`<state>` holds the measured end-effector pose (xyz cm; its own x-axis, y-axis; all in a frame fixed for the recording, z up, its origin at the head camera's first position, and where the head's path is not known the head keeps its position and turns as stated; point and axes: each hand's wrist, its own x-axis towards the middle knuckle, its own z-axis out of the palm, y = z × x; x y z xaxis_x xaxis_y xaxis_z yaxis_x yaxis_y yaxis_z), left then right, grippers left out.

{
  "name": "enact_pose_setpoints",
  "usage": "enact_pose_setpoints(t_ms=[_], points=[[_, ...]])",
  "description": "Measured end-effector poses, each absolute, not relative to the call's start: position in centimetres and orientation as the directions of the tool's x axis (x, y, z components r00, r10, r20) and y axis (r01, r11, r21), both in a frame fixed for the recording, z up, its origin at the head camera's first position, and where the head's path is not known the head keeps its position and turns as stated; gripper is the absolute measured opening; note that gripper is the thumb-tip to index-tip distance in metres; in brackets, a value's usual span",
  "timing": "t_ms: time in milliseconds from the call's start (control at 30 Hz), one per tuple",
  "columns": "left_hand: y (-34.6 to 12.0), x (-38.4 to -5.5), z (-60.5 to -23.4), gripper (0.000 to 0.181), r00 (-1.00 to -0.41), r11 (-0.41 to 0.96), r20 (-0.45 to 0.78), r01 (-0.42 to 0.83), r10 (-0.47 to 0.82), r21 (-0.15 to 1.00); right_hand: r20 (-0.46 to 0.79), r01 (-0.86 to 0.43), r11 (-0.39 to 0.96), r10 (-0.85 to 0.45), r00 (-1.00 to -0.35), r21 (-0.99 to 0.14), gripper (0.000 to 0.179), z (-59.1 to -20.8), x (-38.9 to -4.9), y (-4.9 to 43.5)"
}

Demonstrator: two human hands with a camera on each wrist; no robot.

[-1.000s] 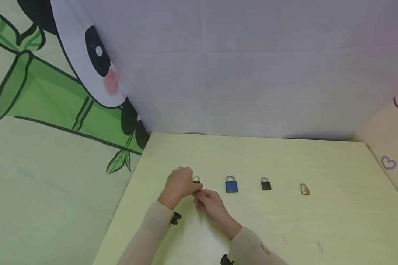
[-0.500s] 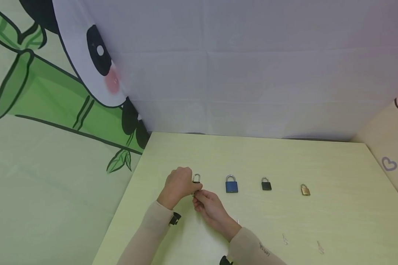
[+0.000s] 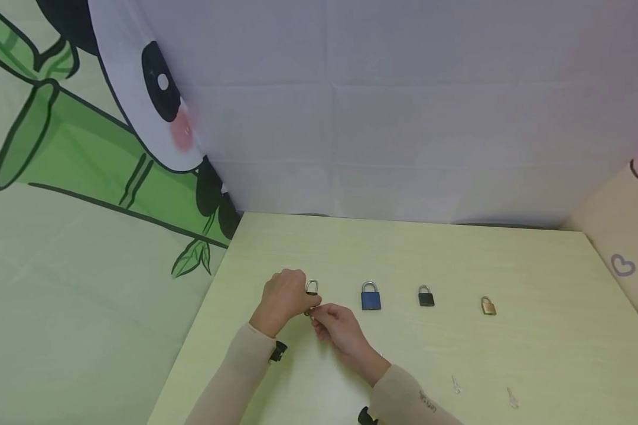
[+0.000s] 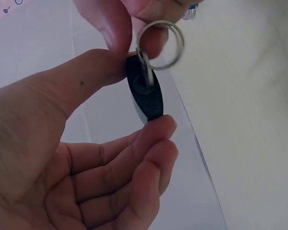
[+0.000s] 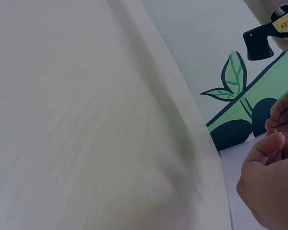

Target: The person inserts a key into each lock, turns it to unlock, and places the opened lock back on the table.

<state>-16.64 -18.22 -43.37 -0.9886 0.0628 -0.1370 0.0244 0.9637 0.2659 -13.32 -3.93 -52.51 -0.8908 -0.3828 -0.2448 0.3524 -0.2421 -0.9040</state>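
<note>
My left hand (image 3: 284, 302) holds a black padlock (image 3: 312, 293) between thumb and fingertips, its silver shackle pointing away. In the left wrist view the padlock's narrow keyhole end (image 4: 156, 103) faces the camera. A key (image 4: 148, 72) sits in it, with a metal split ring (image 4: 183, 45) through the key's head. My right hand (image 3: 345, 336) meets the padlock from the right, thumb and forefinger pinching at the key and ring. Those right fingertips (image 4: 116, 36) hide part of the key. In the right wrist view, the right hand (image 5: 266, 184) shows at the right edge.
To the right, a blue padlock (image 3: 371, 300), a small black padlock (image 3: 426, 299) and a small brass padlock (image 3: 488, 308) lie in a row on the pale table (image 3: 404, 248). Nearer the front lie a small key (image 3: 456, 385) and another key (image 3: 513, 398).
The held padlock's shackle stands taller out of its body than a second ago. Both hands have kept almost the same place, shifting slightly left; the other padlocks have not moved.
</note>
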Motion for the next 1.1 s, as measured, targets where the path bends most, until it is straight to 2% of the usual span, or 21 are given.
enact_pose_setpoints(t_ms=[167,433,700,833,967,1100], points=[[-18.3,-16.6,-43.3,0.035,-0.984,0.963,-0.158,0.039,0.083,0.266,-0.213,0.282,-0.171,-0.338,-0.917,-0.944,0.025,-52.2,-13.8,-2.8],[-18.4,-16.5,-43.0,0.030,-0.978,0.958,-0.172,0.069,0.120,0.279,-0.213,0.260,-0.130,-0.297,-0.931,-0.957,0.025,-52.4,-14.5,-1.2],[-18.5,-16.5,-43.0,0.022,-0.967,0.963,-0.197,0.110,0.161,0.245,-0.195,0.222,-0.079,-0.262,-0.945,-0.972,0.027,-52.8,-14.6,0.1],[-18.7,-16.3,-43.1,0.017,-0.939,0.933,-0.186,0.233,0.289,0.273,-0.155,0.166,-0.026,-0.241,-0.958,-0.986,0.024,-52.6,-14.7,0.8],[-18.7,-16.0,-42.8,0.015,-0.866,0.856,-0.153,0.416,0.476,0.308,-0.119,0.124,-0.011,-0.205,-0.971,-0.992,0.019,-52.2,-14.7,1.5],[-18.6,-15.8,-42.2,0.014,-0.824,0.818,-0.126,0.507,0.552,0.273,-0.109,0.113,-0.012,-0.180,-0.978,-0.994,0.016,-52.1,-14.8,2.0]])
